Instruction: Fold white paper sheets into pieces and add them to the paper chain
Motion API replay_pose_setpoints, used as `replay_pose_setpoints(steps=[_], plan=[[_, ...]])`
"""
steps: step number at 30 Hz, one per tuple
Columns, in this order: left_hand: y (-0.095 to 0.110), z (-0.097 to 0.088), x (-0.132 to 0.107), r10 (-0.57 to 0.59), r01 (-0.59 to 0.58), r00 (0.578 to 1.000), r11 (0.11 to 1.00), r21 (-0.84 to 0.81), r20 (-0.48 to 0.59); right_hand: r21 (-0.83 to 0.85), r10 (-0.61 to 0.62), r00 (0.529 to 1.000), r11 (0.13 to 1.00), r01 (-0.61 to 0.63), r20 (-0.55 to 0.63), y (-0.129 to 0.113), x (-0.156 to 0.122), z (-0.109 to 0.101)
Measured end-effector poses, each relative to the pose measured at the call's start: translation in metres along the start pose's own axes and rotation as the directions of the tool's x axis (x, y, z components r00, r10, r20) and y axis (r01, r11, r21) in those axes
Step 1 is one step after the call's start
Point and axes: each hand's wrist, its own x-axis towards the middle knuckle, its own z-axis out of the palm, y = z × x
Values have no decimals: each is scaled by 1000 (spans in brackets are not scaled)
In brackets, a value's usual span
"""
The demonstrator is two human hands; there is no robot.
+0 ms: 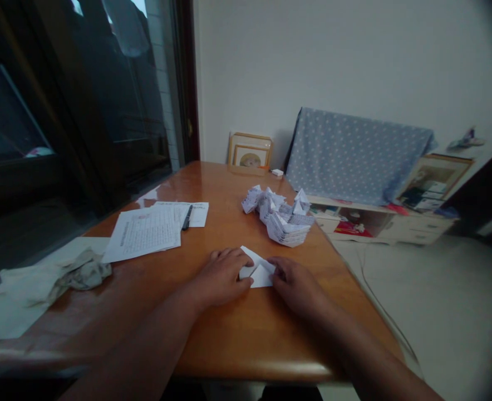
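Observation:
A small white folded paper (259,272) lies on the wooden table in front of me, with a pointed top and slanting folded flaps. My left hand (226,277) grips its left edge between thumb and fingers. At the right edge, my right hand (295,281) pinches the paper, its fingers curled. Just beyond the hands sits a cluster of folded paper boats (279,217), made of printed sheets and partly stacked into one another.
Printed sheets (143,234) lie on the table's left, with a black pen (187,218) on them. Nearer left is a crumpled grey cloth (88,270). Framed pictures (251,150) lean on the wall at the far end. A dotted blue cover (354,156) hangs over something beyond the table's right edge.

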Motion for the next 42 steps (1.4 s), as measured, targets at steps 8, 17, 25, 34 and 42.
replay_pose_setpoints(steps=[8,17,25,34,42], plan=[[2,2,1,39,-35,998,997,64,-54,287,126,990,947,-141,70,-19,-21,10],[9,1,1,105,-106,994,993,44,17,451,112,994,886,-107,15,-10,-23,-9],[10,6,-1,179,-179,984,983,36,5,-137,-130,991,982,130,8,32,-15,-25],[8,5,2,199,-200,980,979,32,11,-280,-124,979,946,167,163,9,-40,-40],[12,6,2,214,-215,975,977,8,52,-232,-144,977,956,178,157,2,-43,-44]])
